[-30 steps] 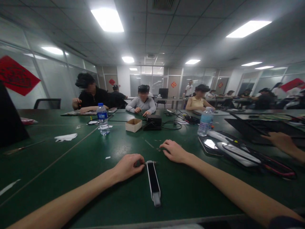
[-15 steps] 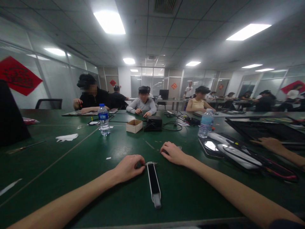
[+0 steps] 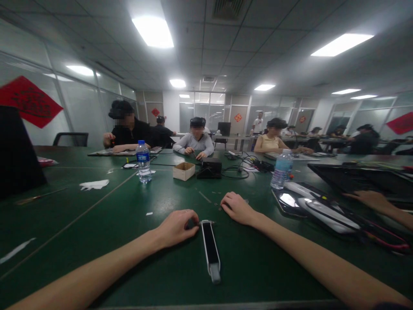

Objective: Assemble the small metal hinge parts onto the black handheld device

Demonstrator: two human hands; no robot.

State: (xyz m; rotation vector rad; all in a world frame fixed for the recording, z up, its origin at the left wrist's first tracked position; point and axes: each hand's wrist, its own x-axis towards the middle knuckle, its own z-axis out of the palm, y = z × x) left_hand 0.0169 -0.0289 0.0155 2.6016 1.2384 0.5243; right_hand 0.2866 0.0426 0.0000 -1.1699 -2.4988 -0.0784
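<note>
A slim, long device [image 3: 211, 249] with a white rim, a black face and a grey tip lies on the green table in front of me, its grey end toward me. Beside its far end, my left hand [image 3: 179, 226] is closed in a pinch, thumb and fingertips next to a thin pin-like piece there. What sits between those fingers is too small to tell. Farther forward and to the right, my right hand [image 3: 238, 209] rests on the table with fingers curled down. A small edge of something shows behind it; its fingertips hide what they hold, if anything.
Ahead stand a cardboard box [image 3: 183, 171], a black box [image 3: 209, 168] with cables, and water bottles [image 3: 143, 161] left and right. White handheld devices [image 3: 327, 215] and a black tray [image 3: 364, 176] with another person's hand [image 3: 371, 201] are at right. Several people sit across the table.
The whole view has shifted slightly to the right in the picture. Both hands and the slim device keep nearly the same places relative to each other.
</note>
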